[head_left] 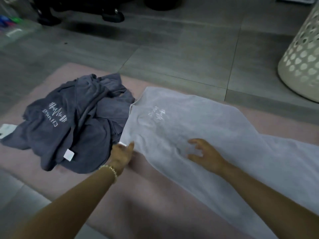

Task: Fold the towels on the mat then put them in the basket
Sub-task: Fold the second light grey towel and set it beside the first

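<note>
Dim picture, soft with blur, so I'm calling this carefully. The basket [300, 54], pale with punched holes, is cut off by the right edge. I get only part of its wall, standing on the grey floor tiles [172, 54], well apart from both hands. The pale towel [207, 128] runs out of frame at the lower right, so that end is lost to me. There's a faint printed mark on it that I can't read. Up top, black caster wheels [112, 15] and a clear plastic box [13, 26] are both cropped, and the box's contents are too smeared to name.

Now the hands. The left hand [121, 155], with a beaded bracelet [108, 169] at the wrist, is at the near left corner of the pale towel. Its fingers are stretched fairly straight along the edge. Whether they have any cloth pinched I cannot tell. The right hand [205, 156] lies palm down on top of the pale towel, fingers spread and lightly bent, gripping nothing that I can see. Its fingertips are blurred.

The pale towel is spread out on the pink mat [138, 195], under the right hand and just right of the left. Just left of the left hand sits the dark grey towel heap [77, 121], crumpled on the same mat and touching the pale towel's left edge. A white label [69, 154] pokes out on its near side.
</note>
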A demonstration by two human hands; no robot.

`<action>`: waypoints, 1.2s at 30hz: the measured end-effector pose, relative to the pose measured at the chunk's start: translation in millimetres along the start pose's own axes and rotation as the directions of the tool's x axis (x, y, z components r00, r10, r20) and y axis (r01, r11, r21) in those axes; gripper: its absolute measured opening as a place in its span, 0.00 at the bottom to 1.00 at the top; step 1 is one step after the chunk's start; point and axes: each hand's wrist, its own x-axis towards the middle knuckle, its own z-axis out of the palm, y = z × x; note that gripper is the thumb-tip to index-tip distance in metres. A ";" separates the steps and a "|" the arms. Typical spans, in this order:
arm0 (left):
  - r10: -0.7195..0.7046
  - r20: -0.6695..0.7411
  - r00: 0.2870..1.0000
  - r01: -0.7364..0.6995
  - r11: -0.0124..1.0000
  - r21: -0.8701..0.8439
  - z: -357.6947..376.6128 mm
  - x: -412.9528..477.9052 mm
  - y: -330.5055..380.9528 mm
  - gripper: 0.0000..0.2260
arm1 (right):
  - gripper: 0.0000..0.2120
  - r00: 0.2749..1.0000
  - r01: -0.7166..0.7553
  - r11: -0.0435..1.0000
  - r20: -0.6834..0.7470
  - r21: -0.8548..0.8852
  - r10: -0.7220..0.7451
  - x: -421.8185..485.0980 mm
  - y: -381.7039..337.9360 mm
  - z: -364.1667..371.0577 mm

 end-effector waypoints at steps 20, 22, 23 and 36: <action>0.016 0.256 0.967 0.170 0.706 -0.687 -19.5 18.6 -1.6 0.18 | 0.10 0.986 -0.145 0.989 -0.089 -0.020 0.142 -56.3 17.0 67.4; 0.051 0.216 0.975 0.127 0.668 -0.733 -31.3 15.1 9.4 0.17 | 0.08 0.975 -0.216 0.926 0.021 0.310 0.221 -61.7 2.9 55.9; 0.069 0.202 0.977 0.108 0.656 -0.747 -37.5 14.0 14.2 0.17 | 0.08 0.968 -0.250 0.882 0.075 0.401 0.240 -65.8 -1.3 52.4; 0.322 0.355 0.877 -0.053 0.801 -0.596 60.1 -93.0 101.1 0.17 | 0.08 0.877 -0.250 0.823 -0.242 0.511 0.416 -134.0 68.5 -64.1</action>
